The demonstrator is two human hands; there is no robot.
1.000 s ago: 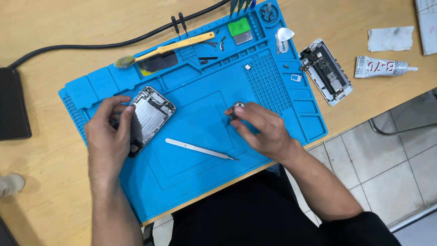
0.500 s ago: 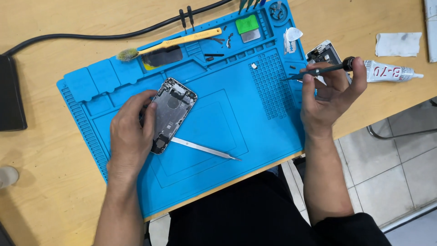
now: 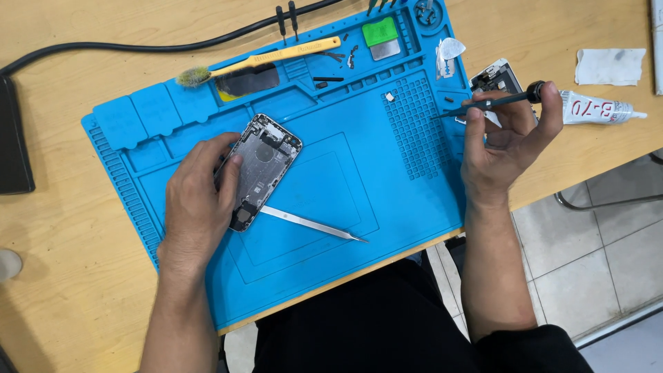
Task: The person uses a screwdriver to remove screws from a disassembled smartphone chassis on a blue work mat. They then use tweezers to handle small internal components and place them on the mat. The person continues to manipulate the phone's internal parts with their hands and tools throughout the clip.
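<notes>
An opened phone body [image 3: 266,166] with bare metal insides lies tilted on the blue repair mat [image 3: 387,207]. My left hand [image 3: 197,200] rests on its left side, fingers curled over the edge. My right hand [image 3: 504,141] is raised over the mat's right edge and grips a thin black screwdriver [image 3: 494,103], its tip pointing left. Metal tweezers [image 3: 311,223] lie on the mat just below the phone, touching neither hand.
A yellow-handled brush [image 3: 266,59], a green block [image 3: 381,33], a clear pick [image 3: 450,50] and small parts sit along the mat's top. A second phone part [image 3: 492,77], a glue tube [image 3: 601,109] and a cloth [image 3: 609,65] lie right. A black cable [image 3: 138,47] runs behind.
My right hand left the mat's middle, moved to the right edge and took up the screwdriver. My left hand shifted the phone body slightly rightward and now lies over it.
</notes>
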